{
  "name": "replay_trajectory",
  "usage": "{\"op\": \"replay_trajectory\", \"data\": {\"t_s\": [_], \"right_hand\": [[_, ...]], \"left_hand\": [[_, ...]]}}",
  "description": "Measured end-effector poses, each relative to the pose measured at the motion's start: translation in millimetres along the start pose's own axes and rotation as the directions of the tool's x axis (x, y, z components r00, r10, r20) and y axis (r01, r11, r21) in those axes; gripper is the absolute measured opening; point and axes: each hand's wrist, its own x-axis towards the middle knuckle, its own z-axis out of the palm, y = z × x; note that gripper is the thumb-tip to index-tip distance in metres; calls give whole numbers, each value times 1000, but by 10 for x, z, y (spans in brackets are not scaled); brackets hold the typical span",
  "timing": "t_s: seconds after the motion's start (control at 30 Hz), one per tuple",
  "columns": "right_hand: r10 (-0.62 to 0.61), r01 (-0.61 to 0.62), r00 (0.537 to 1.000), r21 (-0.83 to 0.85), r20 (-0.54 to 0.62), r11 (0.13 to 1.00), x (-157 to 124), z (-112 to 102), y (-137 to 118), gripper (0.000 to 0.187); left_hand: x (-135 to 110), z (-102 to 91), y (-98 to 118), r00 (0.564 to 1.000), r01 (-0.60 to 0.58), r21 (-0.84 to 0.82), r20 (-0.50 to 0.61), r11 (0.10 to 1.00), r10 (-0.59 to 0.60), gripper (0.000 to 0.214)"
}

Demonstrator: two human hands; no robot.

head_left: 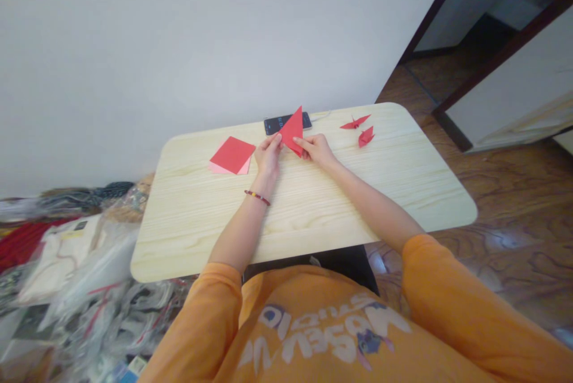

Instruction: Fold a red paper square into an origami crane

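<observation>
Partly behind the red paper triangle [293, 127], pinched by left hand [268, 154] and right hand [318, 149], a half-hidden phone [275, 124].

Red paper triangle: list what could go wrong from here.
1. The left hand and right hand pinch the red paper triangle only near its lower corner, so the layers might slip and a crease could come out skewed.
2. The phone lies right behind the paper, partly hidden; a hand could nudge it.
3. The small red folded figure beside the right hand could get flattened.
</observation>
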Motion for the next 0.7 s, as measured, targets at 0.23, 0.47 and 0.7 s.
{"op": "replay_trajectory", "data": {"t_s": [0.23, 0.47, 0.7], "right_hand": [[-38, 30, 995, 96, 89, 995, -14, 25, -18, 55], [-108, 98, 987, 86, 122, 991, -5, 43, 5, 57], [-55, 56, 998, -62, 5, 996, -26, 42, -30, 60]], "left_hand": [[-18, 24, 5, 999, -15, -35, -33, 999, 13, 17], [-41, 37, 30, 998, -37, -90, -49, 995, 33, 14], [-56, 41, 32, 995, -55, -92, -90, 994, 47, 14]]}}
